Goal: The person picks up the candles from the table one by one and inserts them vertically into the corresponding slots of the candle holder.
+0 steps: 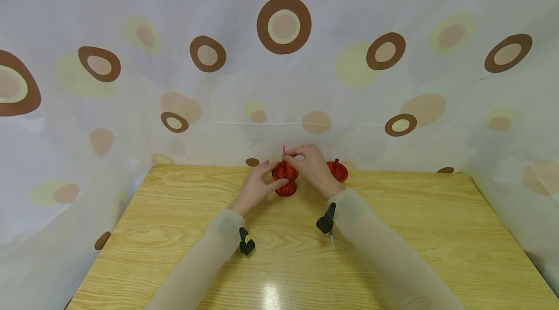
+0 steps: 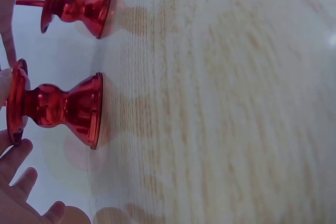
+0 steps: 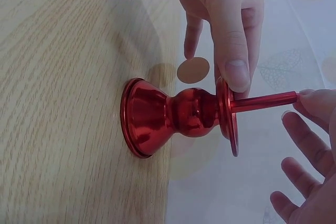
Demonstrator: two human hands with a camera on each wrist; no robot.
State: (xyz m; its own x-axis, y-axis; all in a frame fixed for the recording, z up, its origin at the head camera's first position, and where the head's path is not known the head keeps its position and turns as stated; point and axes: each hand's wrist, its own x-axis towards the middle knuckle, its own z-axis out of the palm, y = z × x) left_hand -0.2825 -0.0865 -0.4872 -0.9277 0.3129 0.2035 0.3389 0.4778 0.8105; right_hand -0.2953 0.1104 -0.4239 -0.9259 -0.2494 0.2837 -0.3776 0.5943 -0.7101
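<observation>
A shiny red candle holder (image 1: pixel 286 189), with a flared base, round middle, wide dish and thin upright tube, stands on the table near the wall. My left hand (image 1: pixel 256 187) holds its dish by the rim, the thumb (image 3: pixel 236 72) on the near side. A thin pink stick (image 1: pixel 284 148) rises above the tube. My right hand (image 1: pixel 313 165) pinches at the tube's top end with thumb and forefinger, the other fingers spread; the fingertips hide how stick and tube meet. A second red candle holder (image 2: pixel 94 11) stands to the right, partly behind my right hand in the head view.
The wooden table (image 1: pixel 279 256) reaches back to a patterned cloth (image 1: pixel 236 135) that hangs behind and at both sides. Small black cameras (image 1: pixel 325 222) are strapped to both wrists.
</observation>
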